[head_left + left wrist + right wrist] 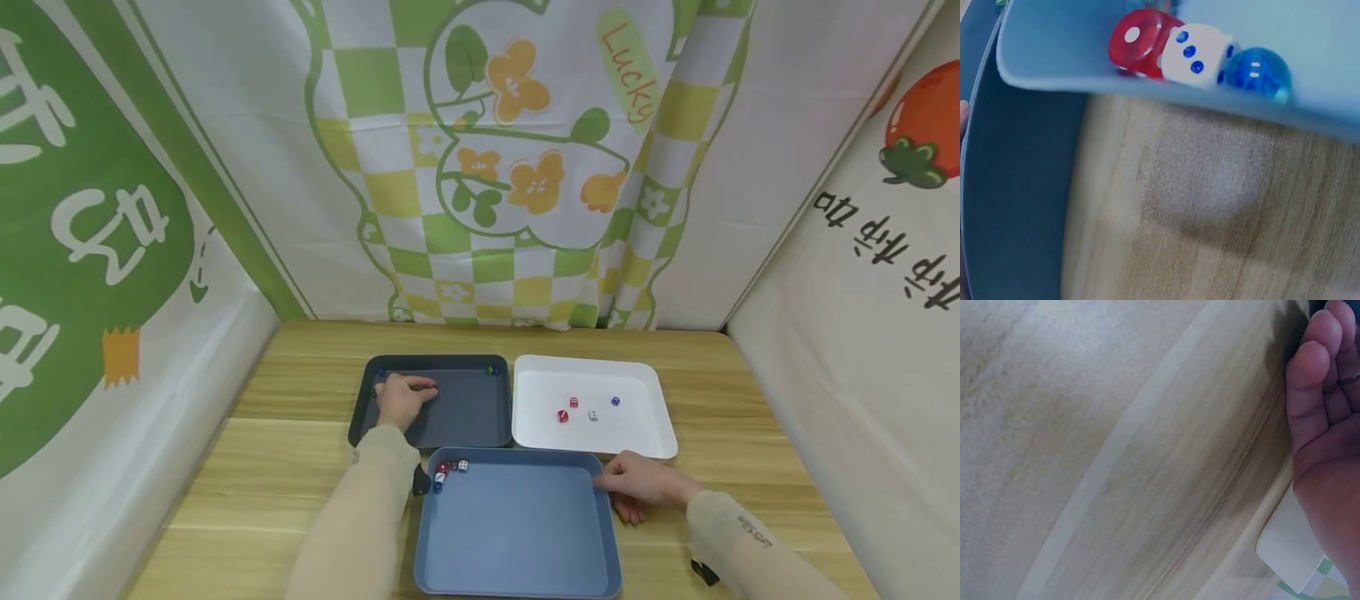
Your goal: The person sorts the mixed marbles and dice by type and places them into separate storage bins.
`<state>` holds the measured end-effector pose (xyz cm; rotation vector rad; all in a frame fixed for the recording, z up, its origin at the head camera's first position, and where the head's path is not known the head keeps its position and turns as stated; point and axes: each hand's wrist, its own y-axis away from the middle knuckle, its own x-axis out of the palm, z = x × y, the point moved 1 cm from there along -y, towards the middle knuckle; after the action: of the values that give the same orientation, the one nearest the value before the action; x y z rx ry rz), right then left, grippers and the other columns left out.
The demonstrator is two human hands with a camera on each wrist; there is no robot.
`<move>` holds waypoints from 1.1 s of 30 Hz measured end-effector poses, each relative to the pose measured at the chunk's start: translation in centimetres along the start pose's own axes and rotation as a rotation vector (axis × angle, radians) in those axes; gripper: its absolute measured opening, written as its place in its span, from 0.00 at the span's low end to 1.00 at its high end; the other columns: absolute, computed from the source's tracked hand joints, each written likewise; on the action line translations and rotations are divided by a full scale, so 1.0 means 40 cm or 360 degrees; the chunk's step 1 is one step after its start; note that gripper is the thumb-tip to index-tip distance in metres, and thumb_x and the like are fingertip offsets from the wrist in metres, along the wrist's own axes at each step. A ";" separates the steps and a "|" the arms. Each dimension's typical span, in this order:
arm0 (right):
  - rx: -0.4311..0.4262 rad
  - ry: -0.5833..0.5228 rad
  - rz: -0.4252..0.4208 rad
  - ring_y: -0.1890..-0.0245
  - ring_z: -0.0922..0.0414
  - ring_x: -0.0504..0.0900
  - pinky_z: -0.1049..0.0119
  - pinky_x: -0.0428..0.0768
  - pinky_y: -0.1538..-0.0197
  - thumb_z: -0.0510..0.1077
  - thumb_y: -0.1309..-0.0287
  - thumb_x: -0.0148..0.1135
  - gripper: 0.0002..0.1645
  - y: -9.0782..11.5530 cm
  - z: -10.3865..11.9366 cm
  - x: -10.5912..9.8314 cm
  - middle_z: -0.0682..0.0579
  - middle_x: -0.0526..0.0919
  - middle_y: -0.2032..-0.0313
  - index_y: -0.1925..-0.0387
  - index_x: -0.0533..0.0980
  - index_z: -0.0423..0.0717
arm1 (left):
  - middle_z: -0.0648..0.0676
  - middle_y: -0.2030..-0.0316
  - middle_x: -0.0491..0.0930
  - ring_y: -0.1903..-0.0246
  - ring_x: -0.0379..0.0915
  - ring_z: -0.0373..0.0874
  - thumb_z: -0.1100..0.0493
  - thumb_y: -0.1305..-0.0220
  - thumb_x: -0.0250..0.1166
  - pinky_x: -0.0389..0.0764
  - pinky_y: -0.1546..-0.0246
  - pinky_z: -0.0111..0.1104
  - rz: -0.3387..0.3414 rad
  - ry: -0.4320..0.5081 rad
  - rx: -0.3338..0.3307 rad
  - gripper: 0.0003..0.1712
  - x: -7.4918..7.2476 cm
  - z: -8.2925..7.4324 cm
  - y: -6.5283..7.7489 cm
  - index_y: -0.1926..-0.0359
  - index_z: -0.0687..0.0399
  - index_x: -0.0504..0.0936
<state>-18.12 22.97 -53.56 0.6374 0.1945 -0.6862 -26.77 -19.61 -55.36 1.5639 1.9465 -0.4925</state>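
My left hand (401, 402) reaches over the dark grey tray (468, 421), its thumb and forefinger close together; I cannot tell whether something small is between them. At the right rim of the blue tray (517, 533), my right hand (645, 482) pinches the edge, with its other fingers curled outside the wall. A red die (1138, 42), a white die (1194, 55) with blue pips and a blue marble (1259, 74) lie together in that tray's far left corner. Another white die (462, 466) sits just beside them.
Behind the blue tray, a white tray (637, 425) holds two red dice (563, 416), a white die (593, 416) and a blue die (616, 401). Small green and blue pieces (491, 370) lie in the dark tray's far right corner. Patterned cloth (495, 275) hangs behind the wooden table (247, 467).
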 end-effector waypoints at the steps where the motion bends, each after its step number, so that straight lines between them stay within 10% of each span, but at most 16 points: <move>1: 0.0000 0.0000 -0.0001 0.89 0.59 0.74 0.70 0.73 0.82 0.52 0.26 0.55 0.31 0.000 0.000 0.000 0.48 0.80 0.86 0.79 0.80 0.33 | 0.58 0.47 0.84 0.44 0.60 0.61 0.55 0.38 0.75 0.60 0.38 0.54 0.0002 -0.0001 -0.0006 0.10 0.002 0.000 0.000 0.58 0.51 0.92; 33: -0.0007 0.0002 0.0029 0.89 0.61 0.73 0.71 0.72 0.82 0.53 0.26 0.55 0.31 -0.003 -0.005 -0.001 0.51 0.79 0.87 0.80 0.80 0.35 | 0.62 0.45 0.80 0.49 0.61 0.60 0.55 0.39 0.76 0.61 0.39 0.55 -0.0045 -0.0081 0.0005 0.10 0.015 0.000 0.014 0.58 0.53 0.92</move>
<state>-18.22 23.03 -53.77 0.6350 0.1911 -0.6674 -26.32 -19.04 -55.71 1.5132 1.9330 -0.5419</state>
